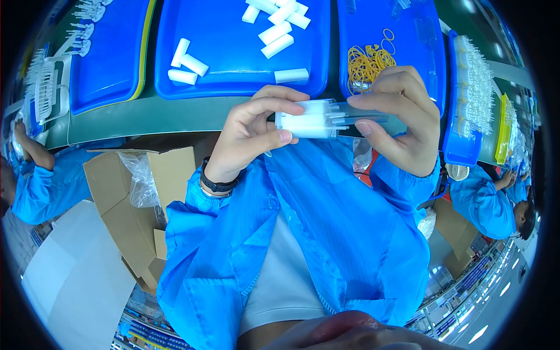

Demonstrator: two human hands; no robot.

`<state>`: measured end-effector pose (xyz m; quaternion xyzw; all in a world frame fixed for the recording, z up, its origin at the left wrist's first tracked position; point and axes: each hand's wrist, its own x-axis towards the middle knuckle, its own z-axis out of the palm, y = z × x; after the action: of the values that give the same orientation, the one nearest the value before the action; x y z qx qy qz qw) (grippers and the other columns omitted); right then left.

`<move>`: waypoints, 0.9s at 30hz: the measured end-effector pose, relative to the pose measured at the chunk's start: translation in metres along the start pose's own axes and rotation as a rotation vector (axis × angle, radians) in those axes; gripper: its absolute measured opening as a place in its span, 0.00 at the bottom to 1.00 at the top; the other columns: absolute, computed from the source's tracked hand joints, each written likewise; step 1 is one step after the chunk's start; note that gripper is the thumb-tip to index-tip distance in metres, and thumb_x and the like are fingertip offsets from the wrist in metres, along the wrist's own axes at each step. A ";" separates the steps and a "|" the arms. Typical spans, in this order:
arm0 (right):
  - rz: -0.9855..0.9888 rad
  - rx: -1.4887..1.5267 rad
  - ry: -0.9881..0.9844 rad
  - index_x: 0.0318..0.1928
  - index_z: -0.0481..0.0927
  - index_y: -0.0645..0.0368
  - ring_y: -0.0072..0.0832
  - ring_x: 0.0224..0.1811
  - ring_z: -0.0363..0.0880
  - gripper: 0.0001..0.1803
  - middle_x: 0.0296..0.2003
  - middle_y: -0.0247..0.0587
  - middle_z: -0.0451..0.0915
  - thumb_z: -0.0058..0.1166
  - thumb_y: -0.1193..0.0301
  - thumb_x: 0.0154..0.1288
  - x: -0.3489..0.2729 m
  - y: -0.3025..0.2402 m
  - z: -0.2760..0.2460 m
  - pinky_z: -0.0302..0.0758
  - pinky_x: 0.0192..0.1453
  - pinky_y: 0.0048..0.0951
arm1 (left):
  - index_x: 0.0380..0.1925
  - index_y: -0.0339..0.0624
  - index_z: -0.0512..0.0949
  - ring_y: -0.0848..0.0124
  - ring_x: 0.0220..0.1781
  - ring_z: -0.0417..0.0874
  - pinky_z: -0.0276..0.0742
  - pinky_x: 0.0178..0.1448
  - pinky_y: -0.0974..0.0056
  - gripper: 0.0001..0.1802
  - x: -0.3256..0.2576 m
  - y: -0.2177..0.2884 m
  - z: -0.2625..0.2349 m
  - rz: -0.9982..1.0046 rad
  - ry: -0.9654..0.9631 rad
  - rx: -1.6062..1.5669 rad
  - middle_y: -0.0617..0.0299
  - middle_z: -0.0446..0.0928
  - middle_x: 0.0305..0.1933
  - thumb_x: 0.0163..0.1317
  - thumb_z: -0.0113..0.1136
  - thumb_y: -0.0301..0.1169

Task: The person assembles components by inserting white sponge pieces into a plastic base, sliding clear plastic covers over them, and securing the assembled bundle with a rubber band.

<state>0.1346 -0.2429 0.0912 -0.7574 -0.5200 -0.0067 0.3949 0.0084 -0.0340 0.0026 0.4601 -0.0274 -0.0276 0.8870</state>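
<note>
The left hand [248,125] is clamping a white block [309,121] between its fingers, with the thumb pressing on the near side and the forefinger lying along the far side. The other left fingers are curling in behind the block's left end. The right hand [402,116] is holding a clear plastic piece [373,117] that is sticking out from the block's right end; its thumb is sitting near and its forefinger far, with only a narrow gap showing between the two tips. (How firmly those right fingers are pressing, I cannot tell.) The remaining right fingers are bending above the forefinger, toward the far side.

Both hands are facing each other just over the near edge of the desk [198,116], and the block is lying roughly level between them. The left wrist is wearing a black band [219,185] and is slanting up from the near left; the right wrist is coming up out of a blue sleeve [402,181] from the near right.

Beyond the hands, a blue tray [227,35] is carrying more white blocks [277,46], some of them heaping together at its far right. Farther right, a second blue tray [373,17] is holding a tangle of yellow rubber bands [363,65], just beyond the right hand. A cardboard box [116,210] is standing open at the near left.
</note>
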 end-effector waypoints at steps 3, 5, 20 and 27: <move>-0.042 0.021 0.002 0.36 0.85 0.58 0.31 0.34 0.74 0.16 0.29 0.37 0.75 0.67 0.74 0.42 0.001 0.004 0.004 0.69 0.38 0.30 | 0.47 0.35 0.78 0.62 0.58 0.74 0.84 0.50 0.64 0.16 -0.003 -0.002 -0.001 0.007 0.021 0.013 0.51 0.69 0.58 0.57 0.59 0.18; -0.034 0.004 0.019 0.36 0.85 0.58 0.31 0.34 0.74 0.16 0.29 0.37 0.75 0.67 0.74 0.42 0.001 0.001 -0.001 0.69 0.38 0.30 | 0.47 0.35 0.78 0.62 0.58 0.74 0.84 0.50 0.64 0.16 -0.002 -0.002 -0.002 0.002 0.018 0.002 0.51 0.69 0.58 0.56 0.59 0.18; -0.064 0.018 0.006 0.39 0.85 0.59 0.32 0.34 0.75 0.17 0.31 0.38 0.76 0.68 0.74 0.43 0.000 -0.002 0.003 0.71 0.37 0.30 | 0.47 0.35 0.77 0.64 0.55 0.76 0.83 0.49 0.65 0.16 -0.001 -0.002 0.003 0.009 0.017 0.003 0.51 0.69 0.57 0.57 0.60 0.19; 0.001 0.236 0.086 0.53 0.76 0.68 0.34 0.39 0.82 0.30 0.40 0.48 0.82 0.68 0.79 0.44 0.002 -0.008 0.028 0.75 0.46 0.33 | 0.48 0.35 0.75 0.65 0.55 0.75 0.82 0.52 0.64 0.17 0.001 -0.006 0.007 0.002 0.039 0.087 0.54 0.69 0.55 0.57 0.62 0.20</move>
<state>0.1180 -0.2238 0.0777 -0.7048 -0.4994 0.0221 0.5033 0.0090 -0.0431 0.0016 0.4987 -0.0120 -0.0164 0.8665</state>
